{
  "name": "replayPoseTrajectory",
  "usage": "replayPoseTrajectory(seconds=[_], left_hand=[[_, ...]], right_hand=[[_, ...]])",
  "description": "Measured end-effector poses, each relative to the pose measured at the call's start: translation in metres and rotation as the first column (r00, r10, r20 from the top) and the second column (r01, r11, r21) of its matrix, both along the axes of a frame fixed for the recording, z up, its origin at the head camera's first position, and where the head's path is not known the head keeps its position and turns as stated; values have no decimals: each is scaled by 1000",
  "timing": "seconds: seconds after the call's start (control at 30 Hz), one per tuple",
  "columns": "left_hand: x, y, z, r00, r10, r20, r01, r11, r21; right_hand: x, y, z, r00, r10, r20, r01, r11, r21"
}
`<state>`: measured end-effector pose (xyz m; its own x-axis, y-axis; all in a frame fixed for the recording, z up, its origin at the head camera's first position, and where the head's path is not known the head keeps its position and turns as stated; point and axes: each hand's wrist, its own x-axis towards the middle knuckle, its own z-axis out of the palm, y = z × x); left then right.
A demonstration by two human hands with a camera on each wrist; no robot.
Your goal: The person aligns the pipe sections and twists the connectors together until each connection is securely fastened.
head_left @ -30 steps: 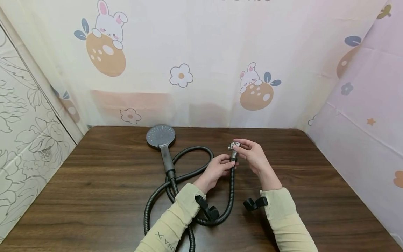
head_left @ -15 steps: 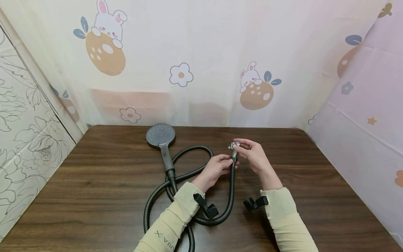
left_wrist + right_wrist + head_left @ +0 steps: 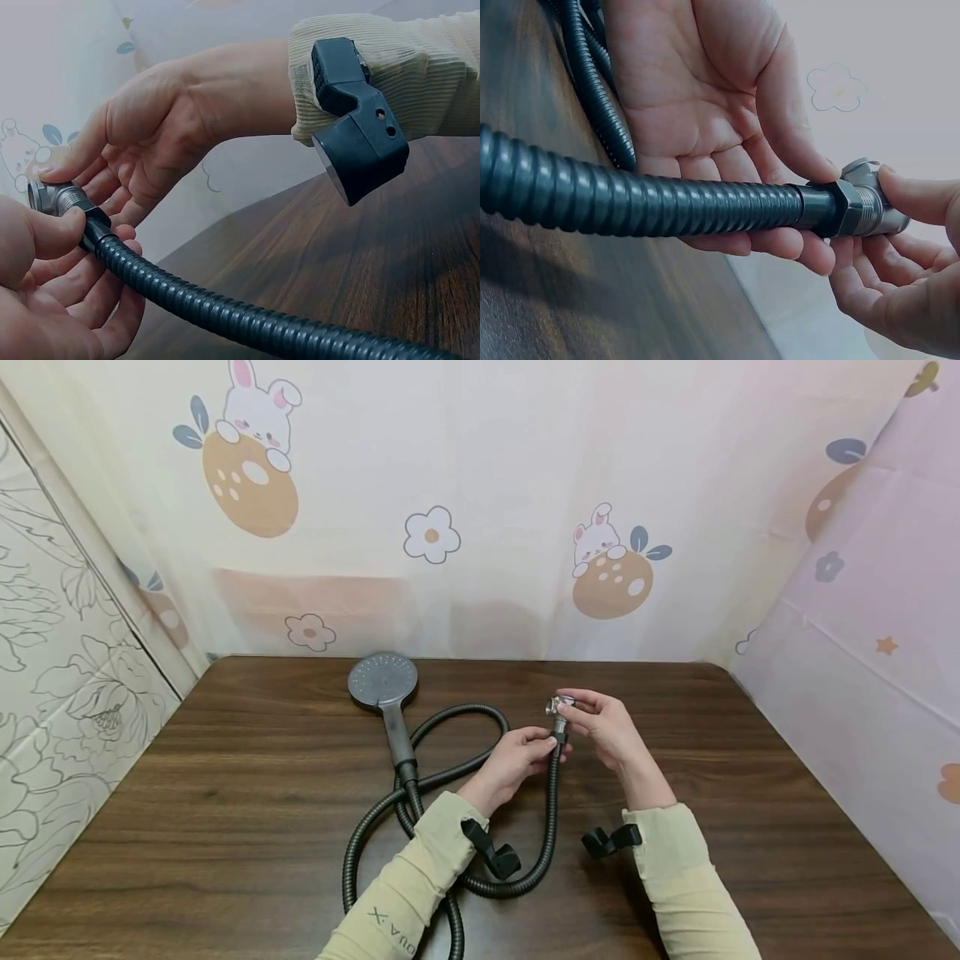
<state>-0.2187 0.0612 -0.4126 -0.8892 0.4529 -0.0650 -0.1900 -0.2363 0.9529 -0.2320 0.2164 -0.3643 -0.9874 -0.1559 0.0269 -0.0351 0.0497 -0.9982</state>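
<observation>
Backdrop (image 3: 502, 460): pale cloth with rabbits, fruit and flowers, hanging behind and round the right side. Floral line-drawn sheet (image 3: 75, 693) on the left.

Surface (image 3: 225, 827): dark wood grain, far edge up near the backdrop.

Hose (image 3: 551, 827): black, ribbed, looped on the middle of the surface, crossing itself by the shower head's handle. Left sleeve (image 3: 405, 885) lies over part of the loops and blocks the head view there. Right sleeve (image 3: 686, 877) is off to the right, well apart from the loops.

Shower head (image 3: 382, 681): grey, round, spray face up, near the far edge, on the other end of the hose.

Left hand (image 3: 512, 764): pinching the hose end, thumb at the nut, fingers underneath. Right hand (image 3: 607, 735): thumb and fingertips pinching the metal fitting. The hands face each other.

Left wrist camera (image 3: 504, 862) sits over the hose bend, hiding a bit of it; right wrist camera (image 3: 596, 845) is right of the bend, apart from it.

Metal fitting (image 3: 881, 214): silver, at the hose tip between the hands, held up off the surface, some thread showing.

Nut (image 3: 847, 208): black, hex, just beside that thread.
</observation>
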Motion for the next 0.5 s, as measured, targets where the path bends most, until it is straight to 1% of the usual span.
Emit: replayPoseTrajectory(seconds=[0.23,0.5], left_hand=[[-1,0,-1,999,-35,4,35,999,12],[-3,1,-2,999,-30,21,29,999,18]], right_hand=[[1,0,1,1000,9,-17,-9,1000,4],[2,-1,3,999,-2,-42,2,1000,0]])
